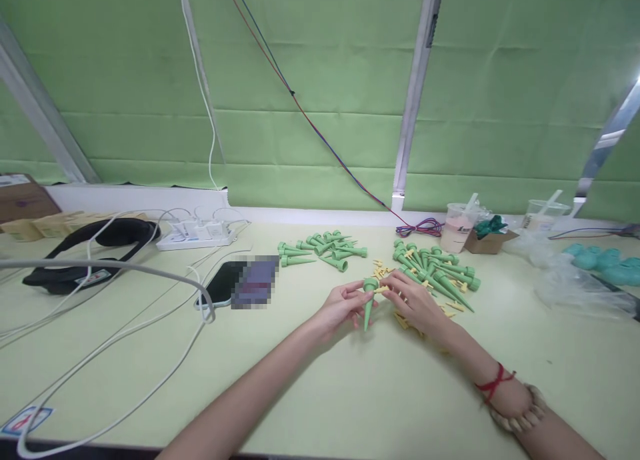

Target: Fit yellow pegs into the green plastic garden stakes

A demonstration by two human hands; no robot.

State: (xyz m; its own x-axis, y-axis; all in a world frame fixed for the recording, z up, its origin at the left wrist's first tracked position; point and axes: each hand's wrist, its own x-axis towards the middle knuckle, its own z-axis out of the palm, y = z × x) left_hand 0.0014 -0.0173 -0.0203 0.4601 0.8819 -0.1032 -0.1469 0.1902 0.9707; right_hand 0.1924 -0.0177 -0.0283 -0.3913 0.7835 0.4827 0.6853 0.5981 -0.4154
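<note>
My left hand [345, 308] is closed around a green plastic spike [369, 303], its wide cap up and its pointed end down. Between thumb and fingertips, my right hand [414, 301] pinches a small yellow plastic piece [381, 290] against the side of the spike, just under the cap. Whether the piece sits in the spike I cannot tell. Behind my right hand lies a pile of green spikes [435, 268], with yellow pieces [455, 306] scattered among and beside it. Another group of green spikes [323, 247] lies behind my left hand. My right forearm and hand partly cover some yellow pieces.
Left of my hands are a phone [225, 281], a black strap-like headset [95, 247], a white power strip [195, 235] and loose white cables [125, 327]. At the back right stand a drink cup [456, 228], a small brown box [487, 242] and clear plastic bags [560, 273].
</note>
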